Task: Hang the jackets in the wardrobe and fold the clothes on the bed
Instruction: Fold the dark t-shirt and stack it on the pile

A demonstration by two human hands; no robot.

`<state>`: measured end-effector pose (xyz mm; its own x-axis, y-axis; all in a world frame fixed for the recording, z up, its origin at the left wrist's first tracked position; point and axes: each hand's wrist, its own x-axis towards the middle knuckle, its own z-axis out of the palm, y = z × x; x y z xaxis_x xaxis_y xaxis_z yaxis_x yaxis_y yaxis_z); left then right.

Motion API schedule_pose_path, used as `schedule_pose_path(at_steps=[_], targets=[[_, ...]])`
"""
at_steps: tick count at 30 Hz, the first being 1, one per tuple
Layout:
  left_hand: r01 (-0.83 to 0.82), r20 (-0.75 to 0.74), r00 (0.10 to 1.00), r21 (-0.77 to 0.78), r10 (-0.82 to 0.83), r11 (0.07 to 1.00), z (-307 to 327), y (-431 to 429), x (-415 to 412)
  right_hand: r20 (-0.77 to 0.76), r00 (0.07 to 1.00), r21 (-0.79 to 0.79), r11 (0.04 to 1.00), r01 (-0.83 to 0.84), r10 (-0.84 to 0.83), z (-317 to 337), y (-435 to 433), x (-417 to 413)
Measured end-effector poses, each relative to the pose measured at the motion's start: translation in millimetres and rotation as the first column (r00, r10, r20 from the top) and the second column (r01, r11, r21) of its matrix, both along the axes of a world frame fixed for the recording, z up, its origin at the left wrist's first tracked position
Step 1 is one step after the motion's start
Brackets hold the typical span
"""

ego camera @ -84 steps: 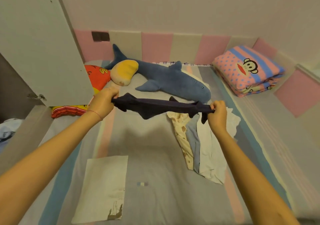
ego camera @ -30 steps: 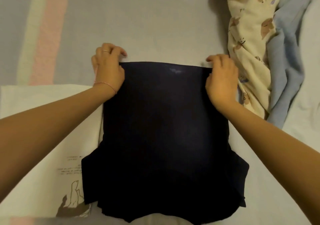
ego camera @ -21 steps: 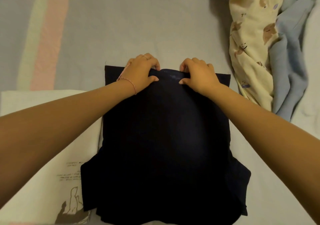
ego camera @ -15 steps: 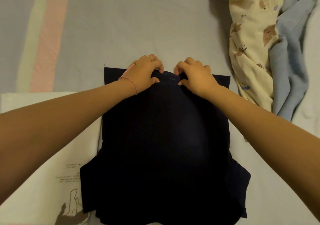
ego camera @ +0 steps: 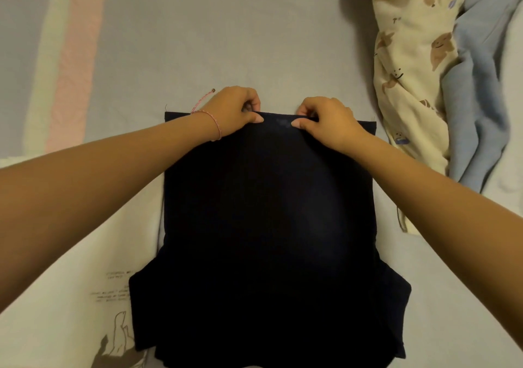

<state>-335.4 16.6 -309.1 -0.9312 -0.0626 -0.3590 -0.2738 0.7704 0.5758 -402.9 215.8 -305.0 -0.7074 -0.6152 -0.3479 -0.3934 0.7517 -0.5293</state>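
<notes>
A dark navy T-shirt [ego camera: 268, 226] lies flat on the bed [ego camera: 226, 42], its sleeves sticking out at the near end. My left hand [ego camera: 233, 110] and my right hand [ego camera: 325, 120] sit side by side at the middle of its far edge. Each pinches that edge, thumb on top and fingers curled under the fabric. A pink string bracelet circles my left wrist.
A folded white garment [ego camera: 79, 268] with a printed drawing lies under the T-shirt's left side. To the right lies a pile of unfolded clothes: a cream piece with bear prints [ego camera: 410, 70], a light blue one [ego camera: 478, 98] and a white one. The sheet has pink and cream stripes at left.
The T-shirt went from held up stretched to lying flat. My hands slid from its far corners to the middle of the far edge and now pinch it.
</notes>
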Motion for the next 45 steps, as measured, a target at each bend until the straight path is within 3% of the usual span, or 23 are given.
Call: schedule_pose_path(at_steps=[4,11,17,20,22,24,26,29,32,35,37,39,41,42,43,45], targets=[[-0.149,0.006,0.989,0.091,0.149,0.985,-3.1,-2.0,-4.6,0.062,0.995,-0.055,0.995,0.080,-0.077,-1.8,0.6,-0.6],[-0.162,-0.032,0.986,0.006,0.162,0.987,-12.4,10.8,4.5,-0.169,0.983,0.229,0.973,-0.030,0.070,8.9,40.4,-9.0],[-0.283,-0.156,0.950,-0.051,0.272,0.958,-15.5,25.8,7.5,-0.446,0.894,0.203,0.978,0.051,0.046,-1.7,67.8,-11.2],[-0.234,-0.341,0.927,-0.207,0.154,0.950,-10.3,37.7,25.9,-0.567,0.820,0.052,0.990,0.132,-0.080,-13.2,49.3,21.7],[-0.114,-0.382,0.924,-0.323,-0.019,0.940,-8.4,42.4,59.1,-0.532,0.846,-0.029,0.997,-0.067,0.042,-17.3,34.8,59.9],[0.091,-0.280,0.930,-0.448,-0.236,0.889,-16.3,39.4,100.1,-0.472,0.786,0.086,0.909,-0.409,0.398,-27.5,35.7,95.9],[0.259,-0.122,0.915,-0.554,-0.385,0.791,-30.9,20.5,131.2,-0.417,0.688,0.239,0.803,-0.547,0.593,-38.7,51.8,98.7],[0.255,-0.045,0.935,-0.602,-0.351,0.757,-40.0,-23.1,125.0,-0.458,0.784,0.307,0.902,-0.302,0.418,-44.3,75.9,57.2],[0.049,0.035,0.999,-0.564,-0.036,0.824,-40.5,-48.7,92.7,-0.352,0.921,0.320,0.946,-0.048,0.166,-42.7,96.2,22.4],[-0.128,0.062,0.977,-0.587,0.202,0.799,-34.4,-43.5,74.8,-0.418,0.908,0.314,0.940,0.131,0.013,-37.6,81.0,35.9],[-0.153,0.010,0.980,-0.600,0.198,0.785,-26.6,-17.0,81.7,-0.484,0.874,0.275,0.954,0.114,0.035,-29.7,58.8,67.7],[-0.046,-0.054,0.998,-0.573,0.018,0.818,-23.3,20.5,104.0,-0.484,0.853,0.189,0.975,-0.114,0.193,-22.7,37.9,107.7],[0.140,-0.066,0.974,-0.578,-0.217,0.804,-27.5,47.8,143.5,-0.450,0.792,0.180,0.910,-0.373,0.413,-24.1,40.3,144.5],[0.170,-0.056,0.967,-0.585,-0.249,0.793,-32.4,48.6,160.6,-0.426,0.781,0.207,0.889,-0.408,0.458,-28.2,53.4,150.9],[0.154,-0.040,0.975,-0.586,-0.218,0.795,-37.2,41.5,178.7,-0.407,0.807,0.229,0.903,-0.362,0.427,-34.9,73.5,156.0],[0.065,-0.030,0.994,-0.586,-0.102,0.807,-42.2,20.8,201.0,-0.389,0.898,0.264,0.959,-0.104,0.204,-40.8,120.0,154.0]])
